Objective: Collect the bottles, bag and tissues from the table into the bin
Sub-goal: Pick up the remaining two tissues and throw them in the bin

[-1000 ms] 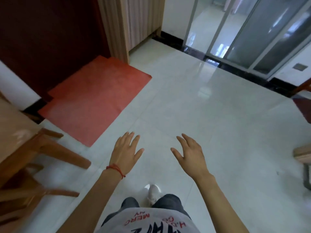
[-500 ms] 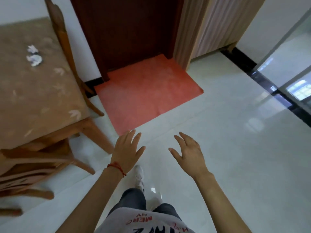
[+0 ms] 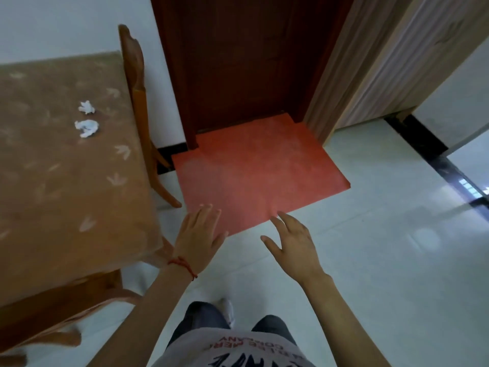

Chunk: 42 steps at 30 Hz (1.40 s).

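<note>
Two crumpled white tissues lie on the brown table point(image 3: 66, 194) at the left: one tissue point(image 3: 86, 107) farther back, the other tissue point(image 3: 86, 127) just in front of it. My left hand point(image 3: 198, 238) hovers beside the table's near right corner, fingers spread, holding nothing. My right hand point(image 3: 293, 247) is out in front over the floor, also with fingers apart and nothing in it. Both hands are well short of the tissues. No bottles, bag or bin are in view.
A wooden chair point(image 3: 137, 102) stands against the table's right side, and another chair point(image 3: 60, 308) is tucked under its near edge. A red mat point(image 3: 254, 165) lies before a dark wooden door point(image 3: 238, 62). White tiled floor point(image 3: 383, 260) stretches to the right.
The view has swung left: the table and the two tissues have come further into view, the door and mat moved to the centre. Both hands stay out in front, holding nothing.
</note>
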Tool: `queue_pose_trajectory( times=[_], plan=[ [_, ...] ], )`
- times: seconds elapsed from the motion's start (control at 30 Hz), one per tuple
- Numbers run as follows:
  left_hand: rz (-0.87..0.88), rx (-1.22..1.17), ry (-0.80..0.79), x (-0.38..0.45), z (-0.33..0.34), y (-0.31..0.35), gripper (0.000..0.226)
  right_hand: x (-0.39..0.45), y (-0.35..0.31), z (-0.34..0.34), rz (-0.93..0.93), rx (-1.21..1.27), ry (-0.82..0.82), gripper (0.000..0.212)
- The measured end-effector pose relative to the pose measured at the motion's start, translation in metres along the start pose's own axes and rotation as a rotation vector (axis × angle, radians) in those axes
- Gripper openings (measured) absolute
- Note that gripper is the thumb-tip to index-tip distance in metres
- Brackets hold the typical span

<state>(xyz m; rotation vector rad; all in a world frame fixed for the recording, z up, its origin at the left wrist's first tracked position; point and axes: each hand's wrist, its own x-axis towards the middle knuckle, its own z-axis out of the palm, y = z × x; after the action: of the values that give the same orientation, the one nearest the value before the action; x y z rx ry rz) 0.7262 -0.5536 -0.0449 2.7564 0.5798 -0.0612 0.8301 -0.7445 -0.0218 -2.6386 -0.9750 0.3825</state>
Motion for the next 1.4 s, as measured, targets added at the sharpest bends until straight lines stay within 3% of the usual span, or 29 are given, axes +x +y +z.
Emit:
queue_pose_trajectory(
  times=[0.4,0.57,0.77,1.13,1.3,1.4],
  plan=[
    [-0.108,-0.029,0.023,0.164,-0.023,-0.028,0.076,0.191,0.016,-0.034,-0.119,-0.011,-0.045,0.075],
    [-0.191,-0.024,0.026,0.242,-0.041,-0.032,0.075,0.285,0.028,-0.062,-0.19,-0.042,-0.097,0.057],
    [-0.258,-0.073,0.071,0.315,-0.058,-0.047,0.069,0.382,0.031,-0.088,-0.243,-0.056,-0.145,0.057],
    [-0.305,-0.009,0.072,0.445,-0.093,-0.128,0.073,0.549,-0.026,-0.084,-0.282,-0.039,-0.175,0.057],
    [-0.288,-0.017,0.102,0.5,-0.114,-0.17,0.062,0.617,-0.062,-0.084,-0.299,-0.038,-0.174,0.056],
    [-0.296,-0.009,0.11,0.525,-0.132,-0.192,0.069,0.65,-0.081,-0.087,-0.3,-0.04,-0.175,0.056]
  ],
)
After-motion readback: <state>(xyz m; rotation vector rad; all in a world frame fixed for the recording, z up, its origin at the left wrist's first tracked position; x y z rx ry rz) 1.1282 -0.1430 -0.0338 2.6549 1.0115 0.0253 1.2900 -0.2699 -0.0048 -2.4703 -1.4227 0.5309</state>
